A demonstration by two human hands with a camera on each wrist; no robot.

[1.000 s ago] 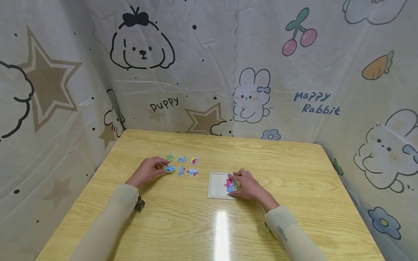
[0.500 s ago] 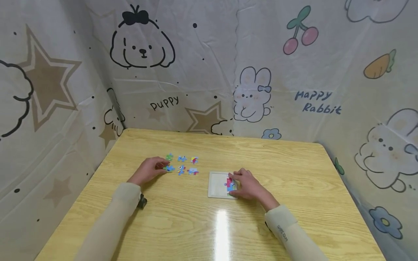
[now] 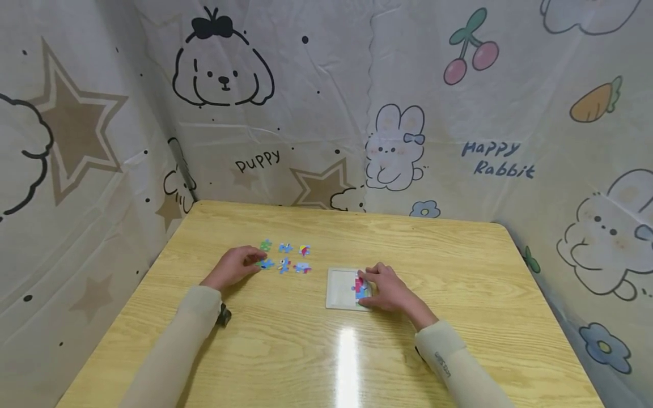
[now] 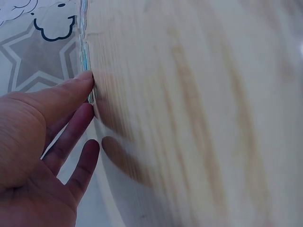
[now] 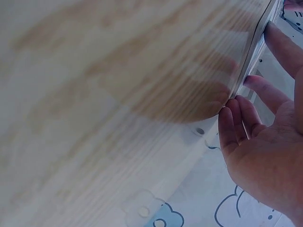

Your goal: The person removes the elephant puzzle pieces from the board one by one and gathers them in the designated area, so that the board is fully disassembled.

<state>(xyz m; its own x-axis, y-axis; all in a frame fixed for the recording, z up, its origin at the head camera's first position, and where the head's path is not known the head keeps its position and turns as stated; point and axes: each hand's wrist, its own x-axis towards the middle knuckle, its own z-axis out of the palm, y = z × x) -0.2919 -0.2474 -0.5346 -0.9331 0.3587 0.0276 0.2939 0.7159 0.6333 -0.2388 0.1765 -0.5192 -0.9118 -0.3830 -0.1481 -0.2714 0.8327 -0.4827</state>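
In the head view, several loose jigsaw pieces lie in two rows left of the middle. My left hand (image 3: 236,265) rests by the near-left one, a blue-and-green jigsaw piece (image 3: 266,264), with thumb and index finger at its left side. The left wrist view shows the thumb (image 4: 71,90) low at the table beside thin coloured edges. My right hand (image 3: 388,289) lies at the right side of a white puzzle tray (image 3: 339,290). Its thumb and index finger span a column of red-and-blue jigsaw pieces (image 3: 360,288) fitted along that side, partly covering them.
Further loose pieces include a green jigsaw piece (image 3: 266,245), a red-and-yellow jigsaw piece (image 3: 304,250) and a light-blue jigsaw piece (image 3: 302,267). All stand on a wooden table (image 3: 285,345). A printed curtain (image 3: 316,102) hangs behind the table and at both sides.
The left wrist and forearm have shifted slightly to the right, with the fingers staying by the same piece. The right hand keeps its place on the tray. No piece has visibly moved.
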